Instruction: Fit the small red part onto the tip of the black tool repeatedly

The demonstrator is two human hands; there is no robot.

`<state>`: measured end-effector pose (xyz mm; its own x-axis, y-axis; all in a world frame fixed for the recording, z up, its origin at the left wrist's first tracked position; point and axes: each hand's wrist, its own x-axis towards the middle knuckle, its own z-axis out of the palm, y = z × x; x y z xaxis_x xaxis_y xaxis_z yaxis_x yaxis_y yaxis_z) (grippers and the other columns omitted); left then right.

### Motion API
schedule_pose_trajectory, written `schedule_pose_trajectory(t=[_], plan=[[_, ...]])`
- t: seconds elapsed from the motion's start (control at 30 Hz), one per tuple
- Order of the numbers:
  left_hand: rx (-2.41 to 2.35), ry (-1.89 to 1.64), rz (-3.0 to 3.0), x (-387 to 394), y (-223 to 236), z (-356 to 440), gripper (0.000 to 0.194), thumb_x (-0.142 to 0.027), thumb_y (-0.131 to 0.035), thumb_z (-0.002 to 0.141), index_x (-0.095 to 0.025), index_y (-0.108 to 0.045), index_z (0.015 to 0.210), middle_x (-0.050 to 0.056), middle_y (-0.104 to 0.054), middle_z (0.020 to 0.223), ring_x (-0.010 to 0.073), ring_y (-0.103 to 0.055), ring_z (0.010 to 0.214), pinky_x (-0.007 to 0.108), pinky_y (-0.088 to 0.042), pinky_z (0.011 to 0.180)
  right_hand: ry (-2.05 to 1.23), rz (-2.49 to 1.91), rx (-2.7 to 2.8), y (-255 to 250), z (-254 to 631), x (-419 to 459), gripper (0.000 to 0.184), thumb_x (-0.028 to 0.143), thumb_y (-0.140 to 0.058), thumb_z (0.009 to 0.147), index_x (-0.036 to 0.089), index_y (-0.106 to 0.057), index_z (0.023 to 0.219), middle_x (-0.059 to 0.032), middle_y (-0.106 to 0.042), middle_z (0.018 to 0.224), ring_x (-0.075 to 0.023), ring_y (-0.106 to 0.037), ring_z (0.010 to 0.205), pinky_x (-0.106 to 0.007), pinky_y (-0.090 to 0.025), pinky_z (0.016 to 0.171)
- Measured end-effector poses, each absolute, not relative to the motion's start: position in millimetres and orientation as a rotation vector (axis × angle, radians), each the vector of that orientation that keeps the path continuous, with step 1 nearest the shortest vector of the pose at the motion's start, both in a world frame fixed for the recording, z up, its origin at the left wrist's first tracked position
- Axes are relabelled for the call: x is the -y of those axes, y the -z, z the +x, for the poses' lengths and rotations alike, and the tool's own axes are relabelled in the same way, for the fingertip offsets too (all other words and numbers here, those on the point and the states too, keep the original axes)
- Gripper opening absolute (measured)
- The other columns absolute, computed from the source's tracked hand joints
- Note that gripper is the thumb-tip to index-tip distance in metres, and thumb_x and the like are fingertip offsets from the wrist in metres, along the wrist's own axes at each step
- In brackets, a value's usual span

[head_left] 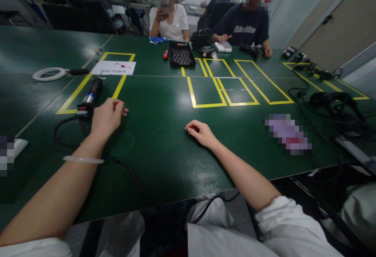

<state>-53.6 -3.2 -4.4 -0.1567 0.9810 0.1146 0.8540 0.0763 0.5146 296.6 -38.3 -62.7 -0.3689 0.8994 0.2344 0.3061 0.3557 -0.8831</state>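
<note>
Left hand (107,116), loosely closed beside black-and-silver tool (93,90), and right hand (202,133), likewise closed, at green table (158,100), were best kept clear of black cable (55,131).

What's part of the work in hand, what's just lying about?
Likely in play, by position: black-and-silver cylinder beside the left hand; green table beneath the right hand.

Apparently lying about: white ring, printed sheet, black tray.

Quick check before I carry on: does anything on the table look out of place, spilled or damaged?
Nothing looks spilled or damaged. Slightly askew: the white sheet, beyond the left hand and black tool, lies across both long sides of the left yellow outline, covering part of the tape instead of sitting inside it.
</note>
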Motion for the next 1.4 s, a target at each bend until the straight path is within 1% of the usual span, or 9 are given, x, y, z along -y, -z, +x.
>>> schedule_pose_trajectory(t=[0.1,0.27,0.4,0.57,0.67,0.83,1.03,1.23,1.4], plan=[[-1.596,-0.666,1.844,17.2,3.9,-1.1,0.047,-0.048,-0.045,0.094,-0.012,-0.064,0.117,0.007,-0.069,0.088,0.0169,-0.064,0.077,0.03,-0.05,0.077,-1.025,-1.059,1.856,62.4,297.1,38.6,0.013,0.025,-0.057,0.089,0.016,-0.068,0.09,-0.0009,-0.065,0.078,-0.0115,-0.055,0.067,-0.024,-0.041,0.065],[-1.169,-0.549,1.715,41.3,11.5,63.4,0.043,-0.046,-0.056,0.088,-0.013,-0.063,0.114,0.009,-0.072,0.094,0.0178,-0.065,0.081,0.03,-0.051,0.074,-1.176,-0.994,1.794,64.1,297.8,38.6,0.017,0.031,-0.057,0.091,0.017,-0.066,0.094,-0.0025,-0.07,0.082,-0.0126,-0.061,0.07,-0.026,-0.046,0.068],[-1.095,-0.672,1.645,50.0,23.2,84.6,0.037,-0.044,-0.067,0.081,-0.012,-0.063,0.1,0.01,-0.073,0.091,0.0196,-0.068,0.085,0.032,-0.052,0.078,-1.261,-0.937,1.776,63.9,297.5,38.9,0.024,0.04,-0.057,0.093,0.017,-0.065,0.096,-0.0021,-0.07,0.078,-0.0136,-0.062,0.072,-0.027,-0.049,0.073],[-1.119,-0.715,1.749,56.7,29.3,91.2,0.032,-0.042,-0.067,0.083,-0.015,-0.069,0.099,0.007,-0.073,0.091,0.0199,-0.069,0.083,0.03,-0.052,0.076,-1.351,-0.908,1.749,63.1,296.1,40.5,0.029,0.046,-0.062,0.09,0.017,-0.064,0.095,-0.0017,-0.069,0.081,-0.0135,-0.063,0.074,-0.027,-0.048,0.072],[-1.15,-0.751,1.837,59.3,29.5,91.0,0.028,-0.04,-0.066,0.084,-0.017,-0.073,0.098,0.007,-0.073,0.092,0.0206,-0.069,0.085,0.029,-0.053,0.075,-1.345,-0.912,1.748,62.9,295.2,41.2,0.029,0.044,-0.067,0.086,0.017,-0.063,0.095,-0.0005,-0.067,0.08,-0.0123,-0.06,0.07,-0.025,-0.046,0.066],[-1.134,-0.813,1.858,61.5,31.6,89.2,0.026,-0.037,-0.061,0.089,-0.019,-0.073,0.104,0.007,-0.073,0.105,0.0215,-0.07,0.098,0.033,-0.053,0.091,-1.288,-0.922,1.767,61.9,294.2,40.0,0.028,0.037,-0.071,0.082,0.017,-0.063,0.101,-0.003,-0.069,0.091,-0.0115,-0.058,0.071,-0.024,-0.042,0.063],[-1.111,-0.776,1.84,63.0,25.5,89.2,0.03,-0.043,-0.061,0.088,-0.017,-0.066,0.103,0.008,-0.072,0.1,0.0214,-0.071,0.094,0.032,-0.056,0.083,-1.271,-0.973,1.792,64.0,294.5,38.0,0.028,0.037,-0.071,0.081,0.016,-0.067,0.098,-0.0008,-0.065,0.078,-0.0113,-0.053,0.066,-0.024,-0.039,0.06],[-1.655,-0.699,2.197,24.9,-0.6,21.4,0.044,-0.046,-0.05,0.094,-0.019,-0.061,0.126,0.012,-0.064,0.124,0.0274,-0.06,0.114,0.04,-0.048,0.098,-1.263,-0.993,1.805,65.7,295.0,37.6,0.027,0.036,-0.071,0.081,0.016,-0.066,0.098,0.002,-0.059,0.073,-0.0103,-0.05,0.062,-0.024,-0.04,0.061],[-2.448,-0.349,2.055,-11.7,-6.8,-83.1,0.074,-0.047,-0.061,0.088,-0.003,-0.04,0.143,0.026,-0.039,0.148,0.0422,-0.039,0.133,0.057,-0.038,0.105,-1.185,-0.986,1.854,64.6,295.0,37.8,0.025,0.035,-0.071,0.082,0.017,-0.066,0.098,0.0007,-0.06,0.079,-0.0107,-0.051,0.066,-0.025,-0.042,0.064]])
